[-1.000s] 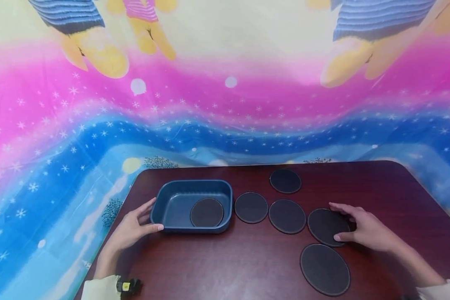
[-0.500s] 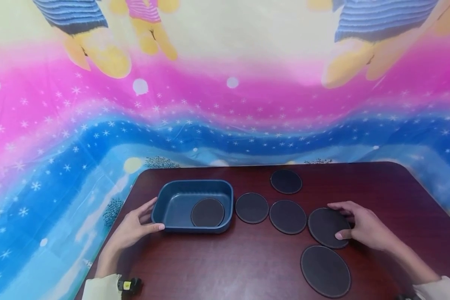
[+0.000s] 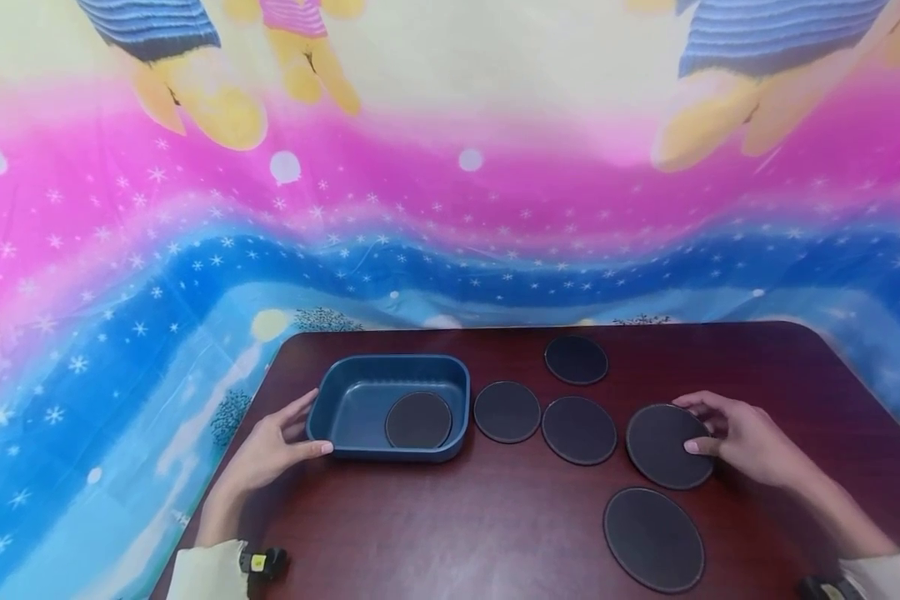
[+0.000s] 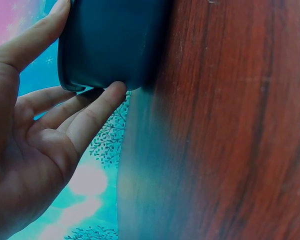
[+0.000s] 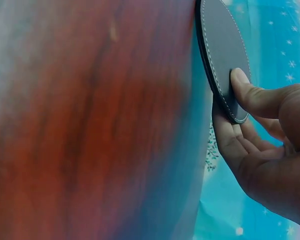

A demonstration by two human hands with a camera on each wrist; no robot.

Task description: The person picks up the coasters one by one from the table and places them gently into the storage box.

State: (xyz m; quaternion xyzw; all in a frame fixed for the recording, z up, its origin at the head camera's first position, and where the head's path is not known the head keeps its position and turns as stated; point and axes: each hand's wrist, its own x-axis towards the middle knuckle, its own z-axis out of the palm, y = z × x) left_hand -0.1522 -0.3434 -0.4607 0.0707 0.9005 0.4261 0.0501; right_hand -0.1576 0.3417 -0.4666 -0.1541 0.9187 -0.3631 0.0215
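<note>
Right grip [image 3: 746, 437] pinches coaster [image 3: 667, 446], seemingly edge-lifted; left grip [image 3: 273, 446] released, touching tray [image 3: 322, 417]; other coasters beside.

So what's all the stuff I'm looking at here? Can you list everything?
Tray: one, dark blue, left part of the table.
Round mats: six, dark grey; one inside the tray, four flat on the table, one lifted at its edge by the right hand.
Table: one, dark red wood.
Backdrop cloth: one, pink, blue and cream, behind the table.
Left hand: touching the tray's left end.
Right hand: pinching the mat's rim.
</note>
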